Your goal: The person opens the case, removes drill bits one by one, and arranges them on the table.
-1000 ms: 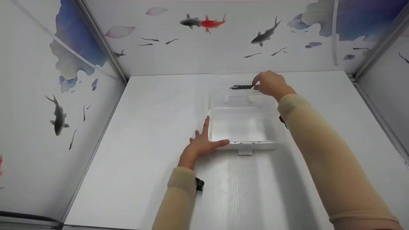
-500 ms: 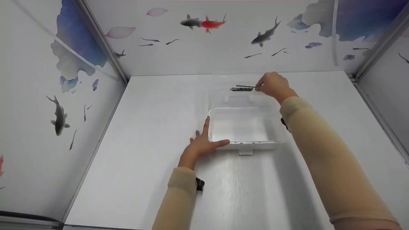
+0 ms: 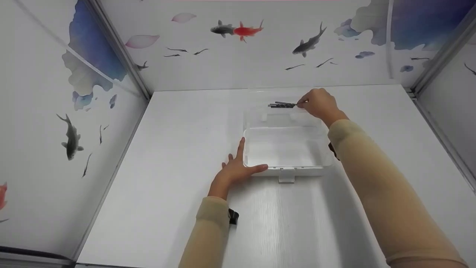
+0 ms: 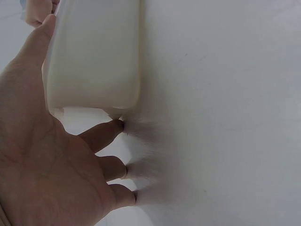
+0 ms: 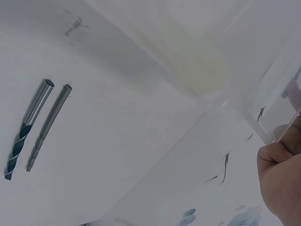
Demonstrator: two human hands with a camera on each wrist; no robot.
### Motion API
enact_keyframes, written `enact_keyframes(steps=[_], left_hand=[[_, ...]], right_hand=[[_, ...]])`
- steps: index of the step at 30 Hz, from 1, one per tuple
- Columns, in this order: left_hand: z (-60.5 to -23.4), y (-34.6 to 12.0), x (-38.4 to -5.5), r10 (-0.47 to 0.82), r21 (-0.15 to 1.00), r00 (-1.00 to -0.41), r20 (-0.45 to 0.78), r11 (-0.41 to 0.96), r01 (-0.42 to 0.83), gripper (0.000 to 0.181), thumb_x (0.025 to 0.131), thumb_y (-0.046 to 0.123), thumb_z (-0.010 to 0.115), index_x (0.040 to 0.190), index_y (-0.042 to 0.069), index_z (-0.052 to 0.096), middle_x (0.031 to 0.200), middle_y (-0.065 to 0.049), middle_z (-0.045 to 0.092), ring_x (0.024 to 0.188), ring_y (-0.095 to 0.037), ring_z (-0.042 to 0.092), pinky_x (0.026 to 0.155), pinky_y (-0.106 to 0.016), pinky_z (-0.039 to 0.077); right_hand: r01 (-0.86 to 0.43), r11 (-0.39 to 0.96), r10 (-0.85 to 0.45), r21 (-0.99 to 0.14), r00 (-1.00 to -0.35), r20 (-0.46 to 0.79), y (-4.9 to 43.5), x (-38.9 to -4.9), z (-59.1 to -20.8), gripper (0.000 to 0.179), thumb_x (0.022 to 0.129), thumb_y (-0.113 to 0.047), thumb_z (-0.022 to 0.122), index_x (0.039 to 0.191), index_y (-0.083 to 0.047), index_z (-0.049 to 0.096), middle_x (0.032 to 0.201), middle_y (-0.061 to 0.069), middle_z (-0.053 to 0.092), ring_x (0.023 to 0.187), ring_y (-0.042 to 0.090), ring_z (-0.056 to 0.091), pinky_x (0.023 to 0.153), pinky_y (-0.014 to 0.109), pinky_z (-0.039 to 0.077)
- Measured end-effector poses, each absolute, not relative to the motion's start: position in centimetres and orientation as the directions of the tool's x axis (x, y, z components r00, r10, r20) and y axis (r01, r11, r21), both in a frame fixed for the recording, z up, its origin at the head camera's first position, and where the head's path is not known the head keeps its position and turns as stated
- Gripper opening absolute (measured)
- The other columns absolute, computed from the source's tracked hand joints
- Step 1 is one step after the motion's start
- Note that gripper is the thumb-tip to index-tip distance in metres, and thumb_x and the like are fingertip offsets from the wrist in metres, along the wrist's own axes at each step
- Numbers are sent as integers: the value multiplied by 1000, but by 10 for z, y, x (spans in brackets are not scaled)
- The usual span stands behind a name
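Observation:
A clear plastic box [image 3: 297, 171] stands on the table with its lid [image 3: 256, 118] folded back. My left hand [image 3: 236, 170] rests against its front left corner, thumb on the front rim and fingers spread. In the left wrist view, the fingers [image 4: 113, 168] stretch along and beyond the box's side. My right hand [image 3: 319, 105] pinches a thin drill bit [image 3: 284, 103] over several dark drill bits [image 3: 279, 106], which overlap the lid in the head view. In the right wrist view, the curled hand [image 5: 284, 172] is partly cut off and what it holds is hidden.
Two more drill bits, a dark-fluted one [image 5: 16, 150] and a slimmer grey one [image 5: 49, 125], lie side by side on the white surface. A latch [image 3: 286, 176] hangs from the box's front. The fish-patterned back wall [image 3: 208, 70] rises behind the lid.
The right hand, first at the end of the bundled bits, shows a thin bit apart from the others, then brings it lower and closer to them. The left hand stays on the box.

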State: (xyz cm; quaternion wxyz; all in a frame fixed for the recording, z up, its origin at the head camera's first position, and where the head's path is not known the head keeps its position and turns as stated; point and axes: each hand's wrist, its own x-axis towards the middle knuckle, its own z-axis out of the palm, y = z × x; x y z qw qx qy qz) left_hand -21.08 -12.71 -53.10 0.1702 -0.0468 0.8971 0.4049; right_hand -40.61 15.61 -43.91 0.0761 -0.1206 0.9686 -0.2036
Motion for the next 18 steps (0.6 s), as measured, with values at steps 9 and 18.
enact_keyframes(steps=[9, 18], left_hand=[[-528, -125, -211, 65, 712, -938, -341, 670, -213, 134, 79, 77, 77, 171, 37, -12, 180, -15, 17, 168, -44, -2, 133, -66, 0], [-526, -127, -209, 60, 705, -935, -350, 674, -221, 133, 79, 77, 77, 171, 37, -12, 180, -15, 16, 168, -43, -2, 134, -66, 0]], right_hand=[[-225, 867, -300, -444, -948, -106, 163, -406, -434, 31, 107, -27, 64, 129, -10, 78, 142, 20, 69, 136, 42, 60, 108, 63, 50], [-160, 786, -289, -598, -949, -127, 173, -408, -424, 32, 104, -30, 69, 126, -10, 79, 146, 19, 66, 138, 39, 57, 112, 61, 48]])
